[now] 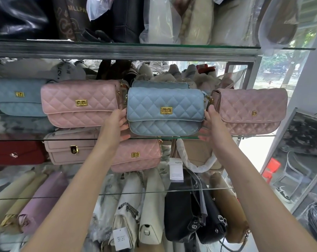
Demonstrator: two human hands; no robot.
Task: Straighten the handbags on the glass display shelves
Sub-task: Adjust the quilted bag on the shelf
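Observation:
A light blue quilted handbag (165, 110) with a gold clasp stands upright on the middle glass shelf (254, 135). My left hand (115, 126) grips its left end and my right hand (213, 124) grips its right end. A pink quilted handbag (79, 102) stands directly to its left, and a dusty pink quilted handbag (250, 110) to its right. Behind it, the top of a second blue handbag (159, 84) shows. Another blue handbag (17, 97) sits at the far left, partly hidden by the pink one.
The upper shelf edge (117, 50) runs close above, loaded with wrapped bags. Through the glass below are a smaller pink quilted bag (135, 155), a pale pink bag (70, 148) and a red bag (15, 153). Black bags (186, 206) stand lower down. A metal frame post (252, 71) bounds the right side.

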